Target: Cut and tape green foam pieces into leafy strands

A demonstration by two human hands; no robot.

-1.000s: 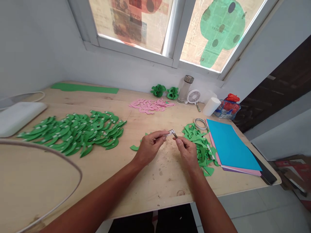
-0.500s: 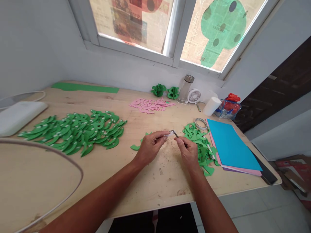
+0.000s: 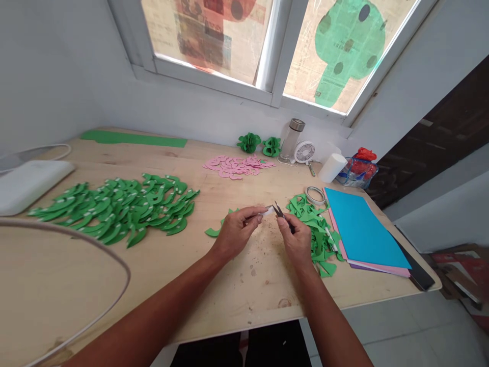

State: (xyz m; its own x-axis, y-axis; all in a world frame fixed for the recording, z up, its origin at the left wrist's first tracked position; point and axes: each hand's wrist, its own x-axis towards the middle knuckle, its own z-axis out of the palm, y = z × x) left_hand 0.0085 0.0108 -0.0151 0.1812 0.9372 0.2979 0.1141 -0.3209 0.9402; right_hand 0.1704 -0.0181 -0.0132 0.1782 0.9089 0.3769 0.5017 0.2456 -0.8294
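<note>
My left hand (image 3: 237, 232) is closed, with thumb and fingertips pinching a small white strip (image 3: 269, 210) that points right. In my right hand (image 3: 296, 237) is a pair of small dark scissors (image 3: 279, 209). Their pointed tips are parted, right at the free end of the strip; my fingers hide part of the handles. Behind my left hand, a few green curved paper pieces (image 3: 213, 232) lie partly covered. Beside my right hand is a heap of green paper scraps (image 3: 318, 229).
Left lies a pile of green curved pieces with white patches (image 3: 114, 206). Pink paper cutouts (image 3: 239, 167), green paper balls (image 3: 249, 142), a bottle (image 3: 292, 137) and a fan (image 3: 304, 152) stand farther back. Right are a tape roll (image 3: 315, 202) and coloured sheets (image 3: 364, 229).
The scissors' tips have come apart and their dark handle part now shows beside my right fingers. My left hand keeps its place with the white strip.
</note>
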